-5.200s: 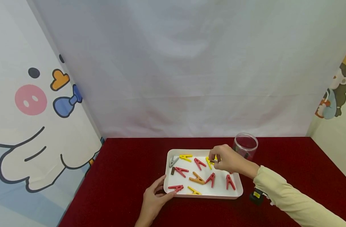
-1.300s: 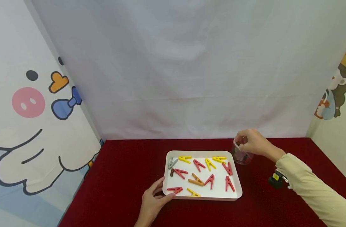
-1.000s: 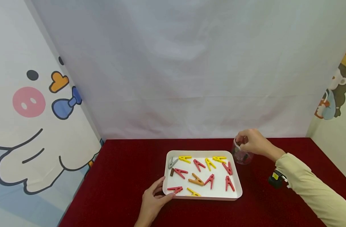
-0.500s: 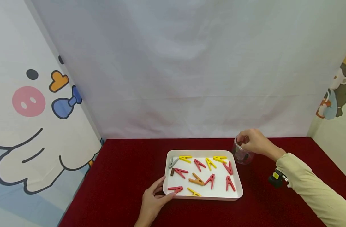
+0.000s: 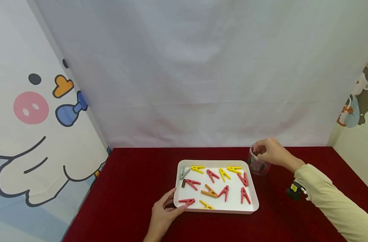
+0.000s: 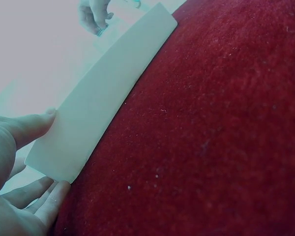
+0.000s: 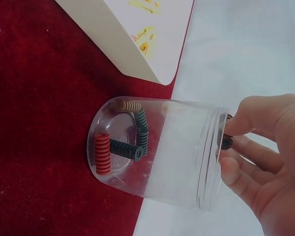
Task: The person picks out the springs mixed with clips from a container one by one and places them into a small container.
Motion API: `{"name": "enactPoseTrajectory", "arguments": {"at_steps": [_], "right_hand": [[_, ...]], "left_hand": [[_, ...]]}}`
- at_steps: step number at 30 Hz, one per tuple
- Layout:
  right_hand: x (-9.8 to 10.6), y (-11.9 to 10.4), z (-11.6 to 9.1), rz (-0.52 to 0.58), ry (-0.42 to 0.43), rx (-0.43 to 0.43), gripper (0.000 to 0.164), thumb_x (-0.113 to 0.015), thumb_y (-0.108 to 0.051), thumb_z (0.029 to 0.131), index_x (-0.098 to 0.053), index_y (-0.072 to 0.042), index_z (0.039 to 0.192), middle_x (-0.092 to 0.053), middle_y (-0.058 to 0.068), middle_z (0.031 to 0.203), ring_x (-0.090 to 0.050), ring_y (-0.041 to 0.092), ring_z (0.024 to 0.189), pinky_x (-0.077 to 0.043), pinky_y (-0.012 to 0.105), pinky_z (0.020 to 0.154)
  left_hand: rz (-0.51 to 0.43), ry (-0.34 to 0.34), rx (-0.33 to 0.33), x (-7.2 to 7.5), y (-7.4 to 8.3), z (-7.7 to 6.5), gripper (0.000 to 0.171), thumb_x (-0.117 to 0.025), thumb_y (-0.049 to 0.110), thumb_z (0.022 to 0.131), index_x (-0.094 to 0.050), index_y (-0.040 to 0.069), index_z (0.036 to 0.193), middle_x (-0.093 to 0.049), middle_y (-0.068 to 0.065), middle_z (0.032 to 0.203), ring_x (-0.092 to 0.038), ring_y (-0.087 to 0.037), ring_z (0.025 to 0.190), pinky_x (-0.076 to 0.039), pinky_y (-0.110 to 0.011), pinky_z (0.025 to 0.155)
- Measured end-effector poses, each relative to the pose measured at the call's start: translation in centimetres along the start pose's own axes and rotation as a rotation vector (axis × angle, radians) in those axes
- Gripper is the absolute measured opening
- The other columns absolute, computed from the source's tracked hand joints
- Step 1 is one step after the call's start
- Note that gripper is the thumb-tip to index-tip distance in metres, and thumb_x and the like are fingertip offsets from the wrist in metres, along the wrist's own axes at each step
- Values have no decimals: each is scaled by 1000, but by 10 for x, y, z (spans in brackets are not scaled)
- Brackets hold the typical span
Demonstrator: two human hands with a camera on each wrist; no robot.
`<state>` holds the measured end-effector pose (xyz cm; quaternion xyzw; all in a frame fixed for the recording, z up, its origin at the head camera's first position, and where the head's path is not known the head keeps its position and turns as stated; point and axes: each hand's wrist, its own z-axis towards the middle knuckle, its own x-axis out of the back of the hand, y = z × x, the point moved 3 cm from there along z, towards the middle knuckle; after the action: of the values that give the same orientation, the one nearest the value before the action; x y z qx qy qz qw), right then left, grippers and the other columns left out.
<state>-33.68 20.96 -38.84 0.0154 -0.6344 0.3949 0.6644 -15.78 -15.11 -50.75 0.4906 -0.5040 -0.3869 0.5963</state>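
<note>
My left hand [image 5: 163, 215] grips the near left corner of the white tray [image 5: 220, 211], thumb at the rim and fingertips at the wall's lower edge in the left wrist view. Inside the tray lie several red, yellow, orange and grey A-shaped plastic clips, among them a red clip [image 5: 187, 201], and a brown coil spring [image 5: 183, 183] at the left. My right hand [image 5: 271, 152] is at the mouth of the clear plastic jar [image 7: 182, 152]. Its thumb and fingers pinch a dark coil spring [image 7: 227, 142], partly hidden behind the thumb and the jar's rim.
Several springs rest at the jar's bottom, including a red spring [image 7: 103, 154] and a dark green spring [image 7: 125, 149]. The jar stands just off the tray's far right corner on the dark red tablecloth [image 5: 135, 174]. A white curtain [image 5: 202, 84] hangs behind.
Since the oldest frame my right hand has moved right from over the tray to the jar's mouth, carrying the dark spring. Over the last second both hands have stayed nearly still.
</note>
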Motion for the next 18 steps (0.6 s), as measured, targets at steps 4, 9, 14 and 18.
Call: {"name": "enactPoseTrajectory", "arguments": {"at_steps": [4,9,14,18], "right_hand": [[0,0,-1,5,-3,-7,12,-69,6,72,-66,-1,82,-63,5,77,-51,17,66,-48,29,55],[-1,0,0,7,-5,-22,11,-69,6,72,-66,-1,81,-63,6,77,-52,18,66,-49,29,55],[-1,0,-1,1,-1,-31,9,-69,6,73,-67,-1,79,-62,6,76,-52,18,66,-49,29,54],[-1,1,-1,-1,6,-27,7,-69,5,73,-67,-1,76,-62,6,74,-54,18,66,-49,30,54]], "left_hand": [[-2,2,0,0,0,0,70,-86,19,69,-56,10,132,-57,-16,126,-59,-24,100,-51,-24,72],[-4,4,1,0,0,0,69,-86,18,69,-56,10,132,-57,-16,126,-59,-24,100,-51,-25,72],[0,7,-2,0,0,0,69,-86,17,69,-57,9,131,-57,-17,124,-59,-24,99,-51,-25,72],[6,8,-9,0,0,0,69,-86,18,69,-57,9,131,-58,-17,124,-60,-23,98,-51,-24,72]]}}
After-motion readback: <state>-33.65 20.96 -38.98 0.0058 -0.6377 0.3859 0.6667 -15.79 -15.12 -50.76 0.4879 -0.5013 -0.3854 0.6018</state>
